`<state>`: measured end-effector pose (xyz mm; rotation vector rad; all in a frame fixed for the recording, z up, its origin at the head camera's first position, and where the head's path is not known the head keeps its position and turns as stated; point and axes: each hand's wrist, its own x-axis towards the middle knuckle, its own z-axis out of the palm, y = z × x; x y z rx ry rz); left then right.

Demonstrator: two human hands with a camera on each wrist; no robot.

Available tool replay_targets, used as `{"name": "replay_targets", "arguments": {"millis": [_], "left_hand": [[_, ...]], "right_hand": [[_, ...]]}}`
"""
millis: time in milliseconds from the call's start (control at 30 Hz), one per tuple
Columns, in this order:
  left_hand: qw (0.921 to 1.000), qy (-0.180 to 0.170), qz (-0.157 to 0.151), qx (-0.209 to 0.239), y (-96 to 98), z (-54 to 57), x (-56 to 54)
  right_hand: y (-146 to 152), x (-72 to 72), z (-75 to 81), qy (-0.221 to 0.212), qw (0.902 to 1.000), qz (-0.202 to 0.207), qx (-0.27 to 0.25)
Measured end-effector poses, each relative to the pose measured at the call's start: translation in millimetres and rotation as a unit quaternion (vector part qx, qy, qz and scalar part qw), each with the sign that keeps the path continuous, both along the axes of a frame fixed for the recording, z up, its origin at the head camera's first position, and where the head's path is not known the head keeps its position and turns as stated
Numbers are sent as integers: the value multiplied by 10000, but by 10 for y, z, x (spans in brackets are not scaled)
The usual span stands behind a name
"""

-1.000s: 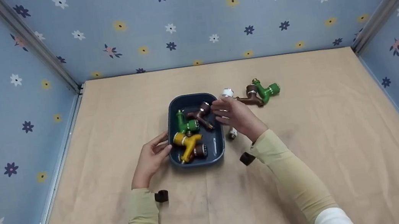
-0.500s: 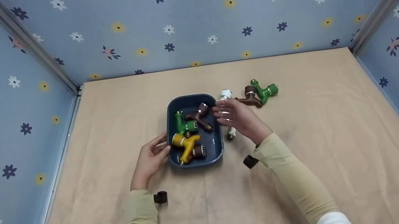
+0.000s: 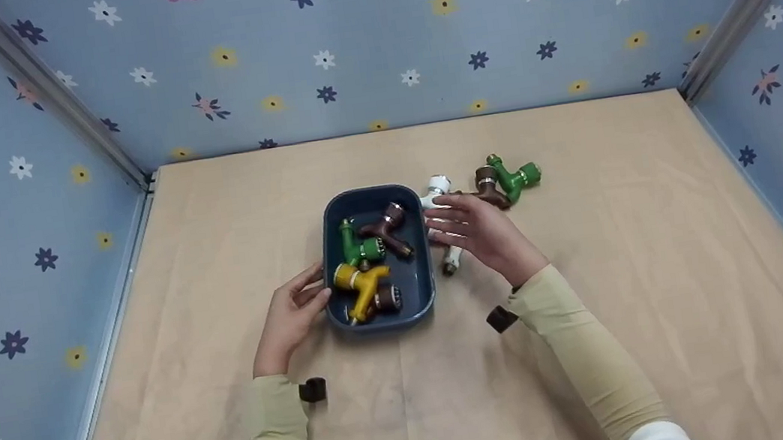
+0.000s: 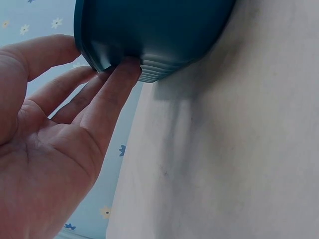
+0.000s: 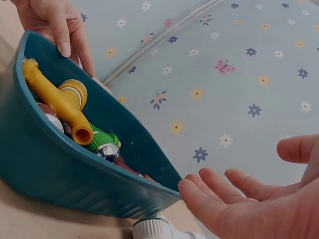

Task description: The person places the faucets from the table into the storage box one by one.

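Observation:
A dark blue plastic basin [image 3: 410, 278] holds several garden taps. A yellow tap [image 3: 367, 293] lies over a brown tap [image 3: 388, 298], with a green tap [image 3: 351, 248] and a dark red-brown tap [image 3: 385, 228] farther back. At the basin's left side, my left hand [image 3: 287, 321] touches the outer wall with its fingertips, the thumb at the rim; the left wrist view shows these extended fingers [image 4: 112, 94]. Just off the opposite rim is my right hand [image 3: 488, 234], palm toward the basin and fingers loosely extended, holding nothing. White tap parts [image 3: 437, 185] lie partly hidden behind it.
Right of the basin, beyond the right hand, a brown tap [image 3: 489, 188] and a green tap [image 3: 518, 179] lie together on the beige cloth [image 3: 634, 279]. Flowered blue panels [image 3: 350, 21] stand at the back and both sides. A black wrist mount hangs at each sleeve.
My right hand has drawn a little to the right, away from the basin's rim, and more of the white tap shows. The whole head view has shifted slightly; the left hand keeps its place.

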<state>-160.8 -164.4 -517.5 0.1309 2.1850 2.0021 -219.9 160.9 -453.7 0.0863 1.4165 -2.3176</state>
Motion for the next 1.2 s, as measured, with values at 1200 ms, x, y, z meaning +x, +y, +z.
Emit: {"name": "replay_targets", "arguments": {"millis": [1200], "left_hand": [[9996, 194, 58, 172, -4, -73, -9]], "right_hand": [[528, 16, -65, 24, 9990, -450, -28]]}}
